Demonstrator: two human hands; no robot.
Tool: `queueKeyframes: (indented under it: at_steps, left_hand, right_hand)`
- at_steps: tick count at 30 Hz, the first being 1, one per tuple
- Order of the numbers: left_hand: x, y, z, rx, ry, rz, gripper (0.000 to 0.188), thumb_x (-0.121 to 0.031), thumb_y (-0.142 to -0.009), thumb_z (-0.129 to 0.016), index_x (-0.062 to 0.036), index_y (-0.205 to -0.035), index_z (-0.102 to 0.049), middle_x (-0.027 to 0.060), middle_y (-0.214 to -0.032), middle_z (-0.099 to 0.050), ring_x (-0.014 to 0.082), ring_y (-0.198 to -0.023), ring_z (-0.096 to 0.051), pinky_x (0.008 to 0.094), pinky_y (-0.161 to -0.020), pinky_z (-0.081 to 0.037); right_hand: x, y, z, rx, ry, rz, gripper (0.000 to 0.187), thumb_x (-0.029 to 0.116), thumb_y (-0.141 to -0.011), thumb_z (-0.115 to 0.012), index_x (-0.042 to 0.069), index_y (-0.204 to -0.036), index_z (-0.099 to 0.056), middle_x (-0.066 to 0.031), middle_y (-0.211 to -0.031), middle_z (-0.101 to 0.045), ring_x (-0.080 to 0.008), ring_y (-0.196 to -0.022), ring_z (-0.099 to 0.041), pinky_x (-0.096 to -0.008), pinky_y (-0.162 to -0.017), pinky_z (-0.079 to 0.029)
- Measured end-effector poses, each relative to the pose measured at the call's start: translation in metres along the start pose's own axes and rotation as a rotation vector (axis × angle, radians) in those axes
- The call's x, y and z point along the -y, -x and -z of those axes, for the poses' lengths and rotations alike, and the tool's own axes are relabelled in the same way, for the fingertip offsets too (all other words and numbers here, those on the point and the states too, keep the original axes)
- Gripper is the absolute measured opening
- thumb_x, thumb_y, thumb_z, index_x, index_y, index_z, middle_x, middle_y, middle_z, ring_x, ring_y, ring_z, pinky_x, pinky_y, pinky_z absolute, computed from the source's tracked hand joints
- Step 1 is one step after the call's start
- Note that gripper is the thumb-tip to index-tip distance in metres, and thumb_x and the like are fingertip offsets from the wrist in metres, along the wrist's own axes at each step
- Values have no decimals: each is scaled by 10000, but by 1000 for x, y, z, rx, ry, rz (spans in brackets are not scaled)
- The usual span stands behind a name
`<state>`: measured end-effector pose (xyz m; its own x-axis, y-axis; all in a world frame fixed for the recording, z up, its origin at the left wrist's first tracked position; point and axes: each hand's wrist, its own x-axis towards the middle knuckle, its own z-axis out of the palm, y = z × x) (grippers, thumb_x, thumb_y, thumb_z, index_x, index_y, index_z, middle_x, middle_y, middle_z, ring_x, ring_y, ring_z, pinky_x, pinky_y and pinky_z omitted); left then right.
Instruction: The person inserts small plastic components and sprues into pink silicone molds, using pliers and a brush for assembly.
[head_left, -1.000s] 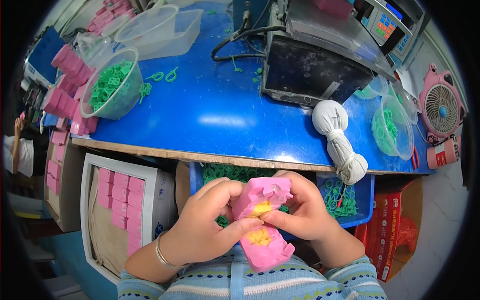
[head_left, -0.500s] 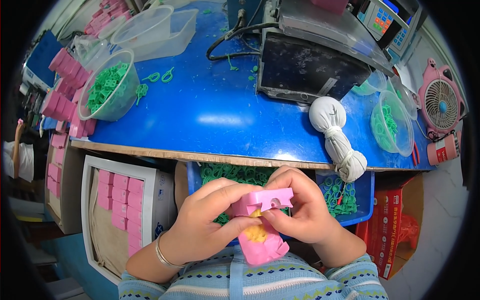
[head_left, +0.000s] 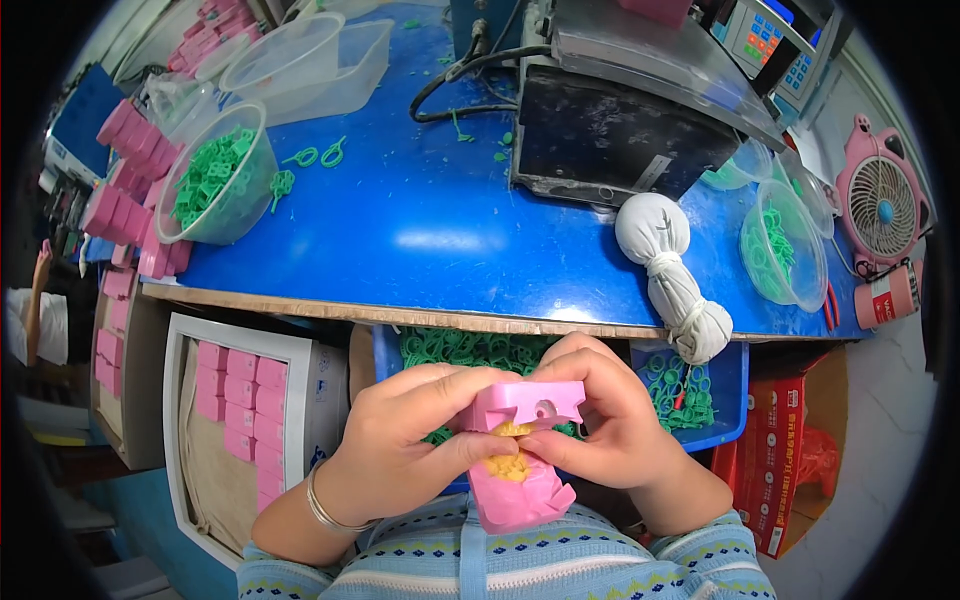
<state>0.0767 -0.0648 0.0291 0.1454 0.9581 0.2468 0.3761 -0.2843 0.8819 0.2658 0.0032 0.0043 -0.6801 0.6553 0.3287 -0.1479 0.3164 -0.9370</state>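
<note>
Blue and glossy, the table (head_left: 350, 240) carries a white cloth bundle (head_left: 667, 275). Before the table's edge, left hand (head_left: 420, 420) and right hand (head_left: 605, 425) together grasp an opened pink block (head_left: 515, 487), yellow inside, near a patterned sweater (head_left: 420, 560).

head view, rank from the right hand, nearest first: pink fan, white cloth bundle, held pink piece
1. Held pink piece, touching the right hand
2. White cloth bundle, at the table's edge
3. Pink fan, far right
</note>
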Motion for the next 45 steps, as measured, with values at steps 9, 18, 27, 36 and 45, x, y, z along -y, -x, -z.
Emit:
queueKeyframes:
  at_steps: [9, 18, 27, 36, 45]
  left_hand:
    - [-10, -3, 2, 87, -103, 80, 477, -142, -723, -736, 12, -1136, -555, 87, -762, -553, 176, -628, -529, 261, -555, -453]
    - [-10, 1, -2, 19, -80, 94, 458, -178, -732, -737, 27, -1103, -565, 77, -747, -548, 136, -559, -490, 243, -491, -416]
    - [-8, -3, 6, 22, -90, 11, 340, -156, -789, -678, 31, -1060, -594, 136, -816, -608, 198, -697, -590, 276, -630, -471]
    - [-2, -3, 9, 40, 182, 87, 172, -114, -829, -627, 34, -917, -627, 107, -801, -611, 180, -681, -562, 274, -616, -441]
    - [2, -2, 8, 55, 3, -45, 207, -50, -803, -621, 28, -995, -619, 111, -804, -598, 195, -701, -557, 282, -623, -442]
  right_hand:
    - [-9, 9, -4, -14, -105, -66, 280, 94, -801, -666, -8, -1018, -522, -68, -915, -474, -102, -762, -499, -215, -619, -464]
    - [-7, 8, -8, -11, -365, -228, 319, 81, -816, -653, -29, -1074, -500, -66, -969, -464, -102, -857, -521, -216, -659, -483]
    - [-4, 6, -9, -33, -405, -252, 347, 104, -808, -675, -25, -1086, -512, -63, -982, -476, -115, -880, -533, -239, -714, -490]
    - [-12, 9, -5, -26, -242, -153, 282, 116, -772, -711, -3, -975, -556, -35, -873, -499, -81, -744, -487, -219, -596, -398]
    - [-7, 6, -6, -76, -168, -122, 266, 85, -720, -746, 23, -897, -558, -29, -848, -495, -74, -717, -480, -210, -574, -393]
